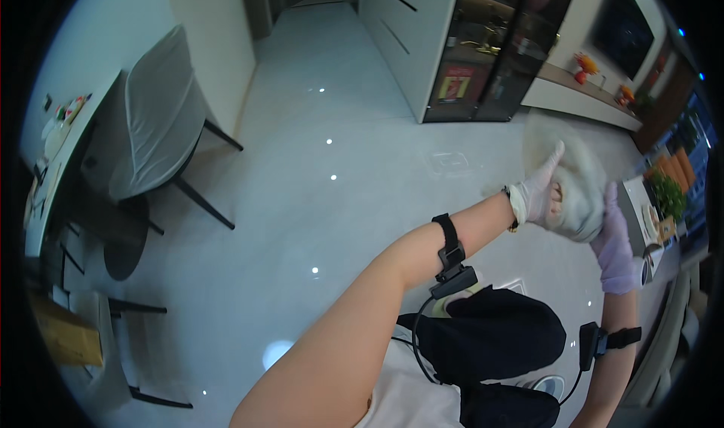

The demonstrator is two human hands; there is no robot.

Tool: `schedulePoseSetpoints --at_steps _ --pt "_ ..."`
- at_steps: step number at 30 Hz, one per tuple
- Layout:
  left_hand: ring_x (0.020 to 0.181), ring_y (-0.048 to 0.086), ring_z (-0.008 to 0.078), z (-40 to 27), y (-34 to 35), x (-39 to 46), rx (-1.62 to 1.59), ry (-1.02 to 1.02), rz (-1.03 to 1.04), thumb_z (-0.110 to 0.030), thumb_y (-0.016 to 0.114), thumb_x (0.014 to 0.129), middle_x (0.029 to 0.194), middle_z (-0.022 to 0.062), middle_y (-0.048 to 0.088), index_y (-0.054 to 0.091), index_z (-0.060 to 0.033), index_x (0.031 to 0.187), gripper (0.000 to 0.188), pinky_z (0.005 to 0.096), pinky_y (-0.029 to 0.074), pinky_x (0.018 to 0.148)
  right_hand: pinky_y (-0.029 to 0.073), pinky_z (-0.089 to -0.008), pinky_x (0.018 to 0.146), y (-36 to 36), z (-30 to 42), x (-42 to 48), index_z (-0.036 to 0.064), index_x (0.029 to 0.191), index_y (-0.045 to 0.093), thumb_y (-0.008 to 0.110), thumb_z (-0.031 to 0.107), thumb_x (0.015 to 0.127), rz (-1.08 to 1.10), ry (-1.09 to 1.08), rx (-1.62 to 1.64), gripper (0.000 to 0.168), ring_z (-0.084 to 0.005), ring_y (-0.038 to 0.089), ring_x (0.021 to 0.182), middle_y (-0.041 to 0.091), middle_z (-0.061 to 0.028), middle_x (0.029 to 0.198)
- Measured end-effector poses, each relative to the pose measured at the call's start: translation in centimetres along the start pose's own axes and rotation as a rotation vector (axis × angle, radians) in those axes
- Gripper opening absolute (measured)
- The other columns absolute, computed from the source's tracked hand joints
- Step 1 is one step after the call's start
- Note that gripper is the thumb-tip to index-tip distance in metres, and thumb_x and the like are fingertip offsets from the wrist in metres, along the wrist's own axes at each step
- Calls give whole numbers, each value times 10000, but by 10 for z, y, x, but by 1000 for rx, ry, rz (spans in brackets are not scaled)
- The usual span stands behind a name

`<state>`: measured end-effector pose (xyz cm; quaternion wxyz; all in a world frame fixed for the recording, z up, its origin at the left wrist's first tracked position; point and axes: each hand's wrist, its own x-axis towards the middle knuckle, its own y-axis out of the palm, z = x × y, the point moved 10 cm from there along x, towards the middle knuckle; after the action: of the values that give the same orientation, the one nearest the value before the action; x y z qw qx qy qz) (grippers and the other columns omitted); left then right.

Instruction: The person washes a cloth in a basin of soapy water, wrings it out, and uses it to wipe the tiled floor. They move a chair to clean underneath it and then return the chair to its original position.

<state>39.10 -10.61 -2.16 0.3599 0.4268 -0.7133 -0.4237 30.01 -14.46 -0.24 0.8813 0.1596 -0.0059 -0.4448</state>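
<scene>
Out to the right, my hands hold a soft, whitish bundle (pixel 588 185) between them above the floor. Its upper edge is blurred and see-through, and I cannot tell whether it is cloth or plastic film. My left hand (pixel 534 197), in a pale thin glove, grips the bundle's left side with the thumb pointing up. Some bare-looking fingertips show beside its palm. On the opposite side my right hand (pixel 613 235), in a lavender glove, presses against the bundle's edge; its fingers are partly hidden behind it.
A covered chair (pixel 161 111) stands by a desk (pixel 76 145) at left, with another chair (pixel 110 349) below. Glossy tiles (pixel 305 202) run to a doorway. A glass-door cabinet (pixel 481 49) stands ahead; a low table (pixel 633 202) and sofa (pixel 662 337) are at right.
</scene>
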Motion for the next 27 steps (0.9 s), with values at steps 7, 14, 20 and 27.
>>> schedulePoseSetpoints --at_steps 7,14,20,27 --pt "909 642 178 -68 -76 -56 417 486 -307 -73 667 872 1008 56 661 615 -39 1061 199 349 526 848 497 -323 878 19 -39 50 -41 1190 567 482 512 978 -128 -72 -907 599 -178 601 1020 613 -108 1132" --pt "821 606 120 -101 -130 -121 798 362 -427 -221 605 940 956 36 675 678 -47 1063 226 277 498 763 462 -297 964 94 -27 28 -32 1261 537 454 341 1027 200 -371 -263 448 -197 572 1143 604 -119 1228" --pt "946 644 159 -208 -90 -170 938 414 -608 -224 725 855 1005 78 695 684 -8 1065 304 306 507 876 466 -389 1018 20 28 91 -38 1268 501 471 297 1021 27 -368 277 417 -260 586 1138 608 -136 1223" --pt "1015 573 98 -264 -54 -121 1277 304 -672 -380 637 928 1060 -27 652 669 -98 1133 350 288 437 958 543 -407 916 12 86 73 -20 1144 556 552 255 983 176 -499 418 319 -269 649 1003 651 -154 1068"
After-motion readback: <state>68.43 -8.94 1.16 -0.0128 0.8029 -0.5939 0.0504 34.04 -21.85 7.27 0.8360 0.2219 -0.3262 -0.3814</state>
